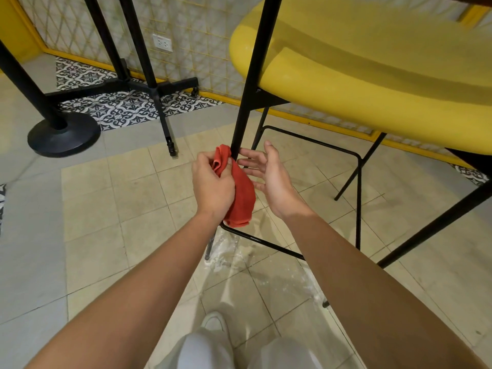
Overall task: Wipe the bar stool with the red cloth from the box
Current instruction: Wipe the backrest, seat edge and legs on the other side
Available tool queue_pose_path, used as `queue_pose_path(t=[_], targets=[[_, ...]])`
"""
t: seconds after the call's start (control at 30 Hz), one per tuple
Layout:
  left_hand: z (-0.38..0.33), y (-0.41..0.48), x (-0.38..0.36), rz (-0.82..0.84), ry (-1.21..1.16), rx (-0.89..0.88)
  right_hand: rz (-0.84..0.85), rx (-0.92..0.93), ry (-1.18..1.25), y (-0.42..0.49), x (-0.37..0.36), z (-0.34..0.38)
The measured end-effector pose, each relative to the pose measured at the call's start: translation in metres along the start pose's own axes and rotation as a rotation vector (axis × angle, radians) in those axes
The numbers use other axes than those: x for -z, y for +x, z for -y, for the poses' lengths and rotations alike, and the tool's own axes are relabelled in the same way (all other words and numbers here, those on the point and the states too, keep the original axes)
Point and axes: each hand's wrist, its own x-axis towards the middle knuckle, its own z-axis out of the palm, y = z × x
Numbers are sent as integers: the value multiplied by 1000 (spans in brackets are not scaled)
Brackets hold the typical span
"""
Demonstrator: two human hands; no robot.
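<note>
The fingers [206, 161] of the left hand [213, 186] are curled round the bunched top of the red cloth [241, 194] and press it against the near black leg [249, 83] of the bar stool [372, 83]. The rest of the cloth hangs loose below the fist, down to the lower footrest rail [266, 243]. This looks like a wiping hold, since gathered fabric makes a firm pad to run along a thin tube.

The right hand [274, 179] holds nothing. Its fingers [250, 153] are straight and spread on the far side of the same leg, and the topmost fingertip is at the tube, though I cannot tell whether it touches or is just beside it. It is probably there to steady the leg or to catch the cloth's free side.

The stool's yellow seat [332, 35] overhangs the hands, which suggests the person is crouched low to reach the frame. On the tiled floor [106, 209], around the foot of the leg, lies a pale powdery smear [229, 251]. Well apart to the left stand a round black base [64, 134] and a cross-footed stand [157, 86].
</note>
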Motion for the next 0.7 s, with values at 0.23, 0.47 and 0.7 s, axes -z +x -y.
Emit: queue_pose_path(t=[0.23, 0.47, 0.7], targets=[[-8, -8, -11, -87, 3, -101, 2, 2, -3, 0, 1, 2], [2, 6, -8, -30, 15, 94, 30, 7, -47, -2, 1, 4], [-1, 15, 13, 248, 41, 252, 15, 46, -99, -1, 3, 2]])
